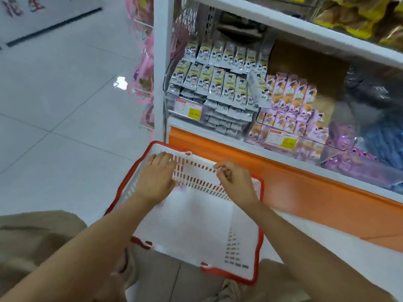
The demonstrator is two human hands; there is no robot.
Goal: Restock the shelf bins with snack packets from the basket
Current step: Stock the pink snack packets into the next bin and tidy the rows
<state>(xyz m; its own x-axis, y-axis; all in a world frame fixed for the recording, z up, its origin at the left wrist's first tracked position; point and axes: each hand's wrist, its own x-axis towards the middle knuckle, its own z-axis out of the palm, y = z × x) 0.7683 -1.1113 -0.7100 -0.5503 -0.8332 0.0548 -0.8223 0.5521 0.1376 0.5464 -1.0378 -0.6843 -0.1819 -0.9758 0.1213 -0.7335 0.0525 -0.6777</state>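
Well, basket (196, 225): light, stiff; take the rim.
Your left hand (159, 171): grips its far wall.
Your right hand (231, 175): pinches that wall.

We're in a shop, no doubt about it: a white shelf (283, 25) loaded with rows of snack packets (218, 83) standing in clear bins (172, 115), yellow price tags (188, 110) on the bin fronts, pink bags (145, 59) hanging at the shelf end, a red-rimmed basket (261, 214) on the glossy tiled floor (54, 105).
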